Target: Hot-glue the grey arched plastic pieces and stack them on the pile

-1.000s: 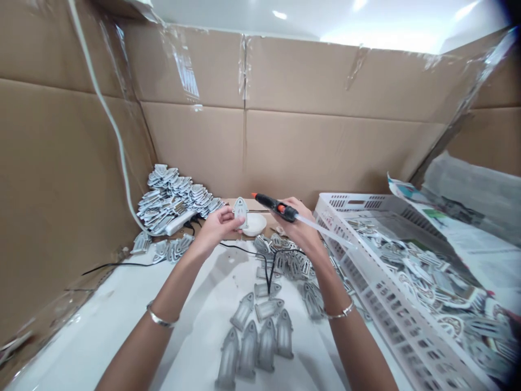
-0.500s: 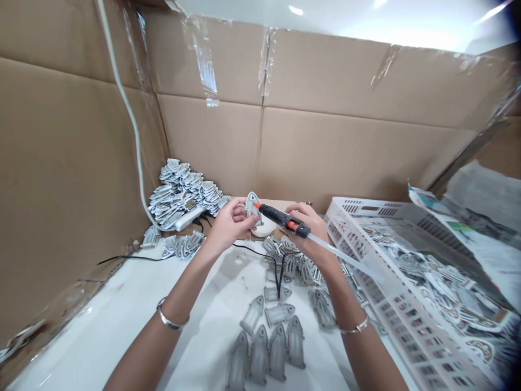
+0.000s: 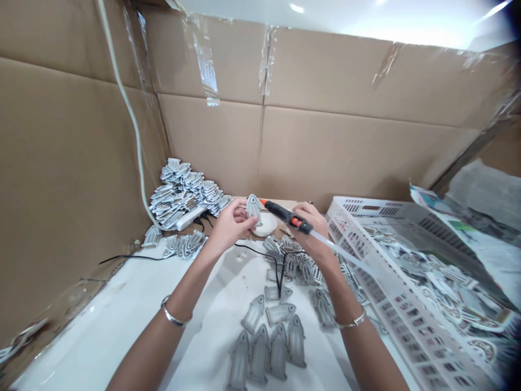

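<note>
My left hand (image 3: 230, 225) pinches a small grey arch-shaped piece (image 3: 253, 208) and holds it upright above the table. My right hand (image 3: 311, 231) grips a black and orange hot glue gun (image 3: 285, 213), its tip pointing left and close to the piece's right edge. A clear glue stick (image 3: 337, 251) juts from the gun's back toward the right. Below the hands, several grey arch pieces (image 3: 268, 342) lie flat in a row on the white table (image 3: 122, 326).
A heap of stacked arch pieces (image 3: 183, 193) sits at the back left by a white power strip (image 3: 187, 218). A white bowl (image 3: 266, 224) stands behind the hands. A white slotted crate (image 3: 391, 304) with more pieces fills the right. Cardboard walls (image 3: 325, 146) enclose the table; a black cord (image 3: 260, 252) crosses it.
The glue gun's tip touched the held piece half a second ago; it has since drawn back slightly to the right. Before that the gun moved in toward the piece.
</note>
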The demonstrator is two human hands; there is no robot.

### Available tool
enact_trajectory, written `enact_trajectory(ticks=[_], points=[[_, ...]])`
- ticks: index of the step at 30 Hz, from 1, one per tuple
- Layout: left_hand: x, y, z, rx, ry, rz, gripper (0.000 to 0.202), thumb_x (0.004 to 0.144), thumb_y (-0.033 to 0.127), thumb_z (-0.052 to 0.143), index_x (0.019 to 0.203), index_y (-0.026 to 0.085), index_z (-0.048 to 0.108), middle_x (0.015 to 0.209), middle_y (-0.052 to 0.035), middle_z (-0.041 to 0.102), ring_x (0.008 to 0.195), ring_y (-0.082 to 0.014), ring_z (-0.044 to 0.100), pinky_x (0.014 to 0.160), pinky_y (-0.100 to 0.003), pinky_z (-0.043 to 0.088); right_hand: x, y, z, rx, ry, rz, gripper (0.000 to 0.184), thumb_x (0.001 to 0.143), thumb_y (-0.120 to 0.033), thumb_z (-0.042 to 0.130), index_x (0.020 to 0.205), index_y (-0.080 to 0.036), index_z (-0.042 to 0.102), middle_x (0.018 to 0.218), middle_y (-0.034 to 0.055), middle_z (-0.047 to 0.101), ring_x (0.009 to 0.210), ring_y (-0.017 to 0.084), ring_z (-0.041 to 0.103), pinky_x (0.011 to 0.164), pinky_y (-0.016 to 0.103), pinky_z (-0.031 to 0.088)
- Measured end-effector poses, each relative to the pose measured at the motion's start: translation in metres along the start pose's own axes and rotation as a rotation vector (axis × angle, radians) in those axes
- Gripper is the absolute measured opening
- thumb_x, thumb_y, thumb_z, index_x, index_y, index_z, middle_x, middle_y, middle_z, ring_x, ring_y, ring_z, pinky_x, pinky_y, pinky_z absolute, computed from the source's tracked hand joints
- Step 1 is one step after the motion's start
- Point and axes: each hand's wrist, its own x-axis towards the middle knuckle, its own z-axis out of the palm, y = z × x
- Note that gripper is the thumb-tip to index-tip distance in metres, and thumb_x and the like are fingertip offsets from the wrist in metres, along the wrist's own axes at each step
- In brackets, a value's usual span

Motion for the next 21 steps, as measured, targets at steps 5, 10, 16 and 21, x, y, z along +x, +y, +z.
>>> enact_trajectory(ticks=[5,10,16,21], points=[[0.004,-0.005,0.001,0.007,0.024,-0.022,0.033,0.067,0.026,0.077,0.088,0.018,0.053,0.072,0.0031,0.063,0.064,-0.0137,0.067,0.062,-0.026,0.054,0.003,0.039,0.007,-0.253,-0.231,0.408,0.034,0.089,-0.051,0.051,0.089,-0.022,0.069,0.099,0.009,0.071,0.09,0.023,0.066,0.068,0.029,0.045],[0.005,-0.006,0.004,0.038,0.003,-0.038,0.03,0.067,0.024,0.075,0.076,0.019,0.048,0.068,0.0042,0.063,0.06,-0.0104,0.062,0.059,-0.022,0.049,-0.008,0.081,0.025,-0.467,-0.552,0.64,0.042,0.085,-0.049,0.057,0.113,-0.021,0.071,0.112,0.0154,0.072,0.106,0.031,0.067,0.081,0.035,0.05],[0.003,-0.004,0.004,0.089,-0.061,-0.085,0.032,0.066,0.029,0.074,0.077,0.02,0.046,0.07,0.0004,0.069,0.059,-0.0124,0.061,0.054,-0.02,0.039,-0.013,0.092,0.026,-0.515,-0.566,0.693,0.039,0.085,-0.038,0.058,0.112,-0.014,0.072,0.112,0.0222,0.072,0.105,0.034,0.069,0.081,0.039,0.052],[0.006,-0.003,-0.001,0.122,-0.01,0.003,0.03,0.067,0.039,0.075,0.075,0.018,0.055,0.072,-0.0004,0.066,0.07,-0.0166,0.063,0.063,-0.025,0.044,-0.005,0.076,0.009,-0.509,-0.488,0.634,0.039,0.088,-0.042,0.052,0.109,-0.016,0.073,0.108,0.0202,0.073,0.102,0.033,0.069,0.078,0.037,0.05]])
